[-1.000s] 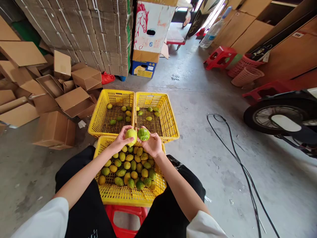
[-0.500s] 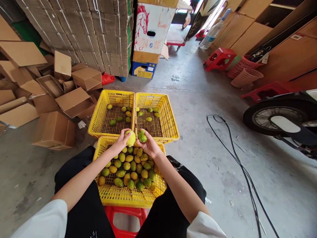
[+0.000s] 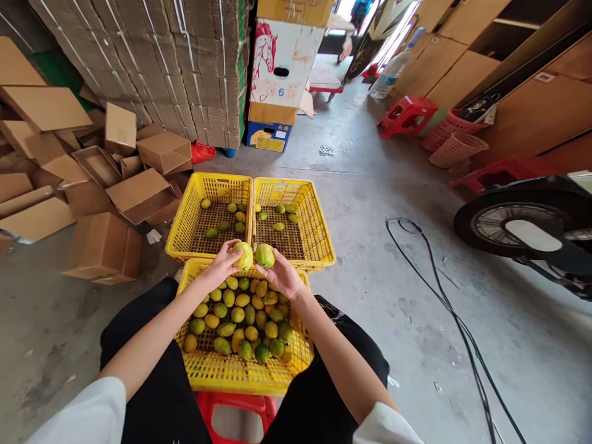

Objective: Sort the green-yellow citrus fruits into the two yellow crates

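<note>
My left hand (image 3: 225, 262) is closed round a pale yellow-green lemon (image 3: 243, 256). Close beside it, my right hand (image 3: 282, 275) grips a greener lemon (image 3: 264, 255) between thumb and fingers. Both fruits are held up over the far rim of the near yellow crate (image 3: 240, 377), which sits between my knees. Many yellow and green lemons (image 3: 237, 315) lie in that crate. Beyond it, two more yellow crates stand side by side: the left one (image 3: 178, 242) and the right one (image 3: 324, 237), each with several lemons on its bottom.
A red stool (image 3: 210, 410) is under the near crate. Cardboard boxes (image 3: 104, 243) are heaped at left, before stacked flattened cartons (image 3: 185, 74). Black cable (image 3: 444, 296) lies on the floor at right, near a motorbike wheel (image 3: 509, 219). A person's hand (image 3: 346, 47) shows at the back.
The green lemon has turned in my right hand and shows a lighter, smoother side. My left hand keeps its lemon in nearly the same place. The view has shifted slightly.
</note>
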Available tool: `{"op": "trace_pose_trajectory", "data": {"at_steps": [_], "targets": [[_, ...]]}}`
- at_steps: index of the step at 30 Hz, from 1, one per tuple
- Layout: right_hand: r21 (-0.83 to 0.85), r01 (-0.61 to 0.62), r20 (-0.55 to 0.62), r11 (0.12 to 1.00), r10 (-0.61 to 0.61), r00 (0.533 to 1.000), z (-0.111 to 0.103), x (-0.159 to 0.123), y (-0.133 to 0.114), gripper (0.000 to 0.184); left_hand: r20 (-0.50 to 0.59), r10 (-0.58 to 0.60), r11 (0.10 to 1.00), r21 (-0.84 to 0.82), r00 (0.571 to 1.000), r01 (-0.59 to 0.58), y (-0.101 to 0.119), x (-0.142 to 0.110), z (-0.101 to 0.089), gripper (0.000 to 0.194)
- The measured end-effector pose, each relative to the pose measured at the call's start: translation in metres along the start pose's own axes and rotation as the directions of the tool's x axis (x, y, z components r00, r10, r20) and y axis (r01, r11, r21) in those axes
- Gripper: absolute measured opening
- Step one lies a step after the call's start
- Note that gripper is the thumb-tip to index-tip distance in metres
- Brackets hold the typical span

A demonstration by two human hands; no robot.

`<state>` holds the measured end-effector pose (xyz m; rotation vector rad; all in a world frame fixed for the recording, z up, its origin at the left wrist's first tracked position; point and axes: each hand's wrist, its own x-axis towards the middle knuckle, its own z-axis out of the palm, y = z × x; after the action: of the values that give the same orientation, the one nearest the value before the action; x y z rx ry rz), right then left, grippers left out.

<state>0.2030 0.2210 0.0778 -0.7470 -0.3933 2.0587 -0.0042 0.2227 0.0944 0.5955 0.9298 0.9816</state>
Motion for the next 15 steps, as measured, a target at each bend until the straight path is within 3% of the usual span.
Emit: {"op": "trace_pose_trajectory", "data": {"at_steps": [6,15], "targets": [[0.057,-0.042,-0.002,0.997,0.043,0.999,-0.003,0.003,0.012,0.034,-0.026,0.017,0.996,0.088,1.0,-0.014,-0.006,-0.004,0.005,0.073],[-0.005,-0.014,-0.033,1.0,0.014,0.999,-0.006,0.002,0.017,0.039,-0.114,0.004,0.996,0.094,0.994,0.007,-0.019,-0.006,0.008,0.062]]}}
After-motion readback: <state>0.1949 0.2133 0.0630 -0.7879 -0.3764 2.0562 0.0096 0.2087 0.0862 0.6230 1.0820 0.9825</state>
